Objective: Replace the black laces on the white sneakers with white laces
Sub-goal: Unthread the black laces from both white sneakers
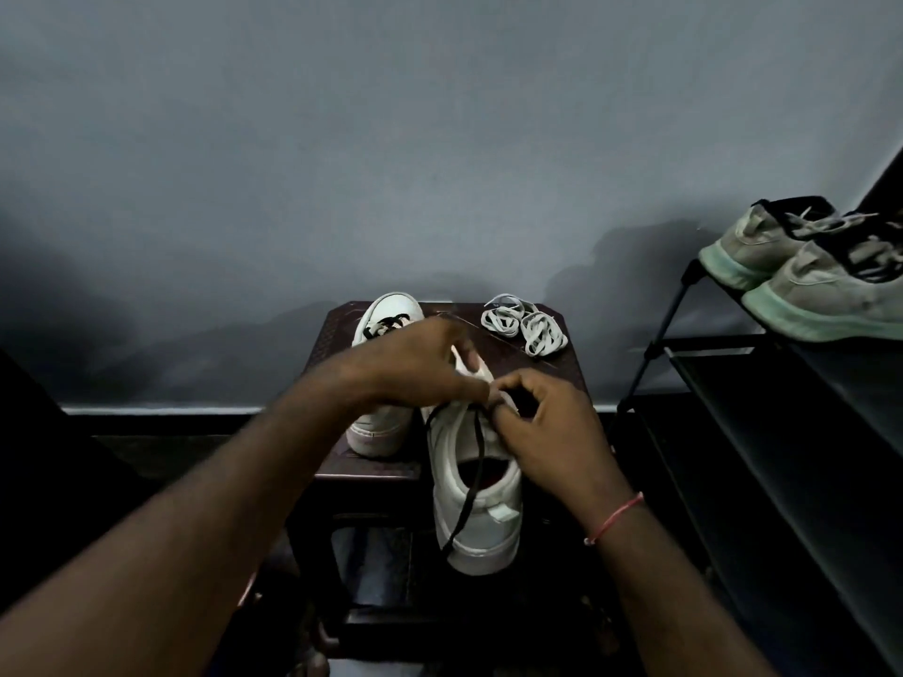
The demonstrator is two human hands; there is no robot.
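Head view gives us the near white sneaker (pixel 481 520) at the bench's (pixel 557 371) front edge, heel toward us. Our left hand (pixel 415 364) grips its upper; our right hand (pixel 542 427) pinches the black lace (pixel 469 495), which trails over the heel. A second sneaker (pixel 388 310) stands behind, left. Coiled white laces (pixel 525 324) lie at the back right, near a shoe rack (pixel 782 432).

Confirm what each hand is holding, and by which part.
Right hand pinches the flat black lace where it leaves the eyelets. Left hand grips the near white low-top sneaker around its tongue; the exact grip is hidden.
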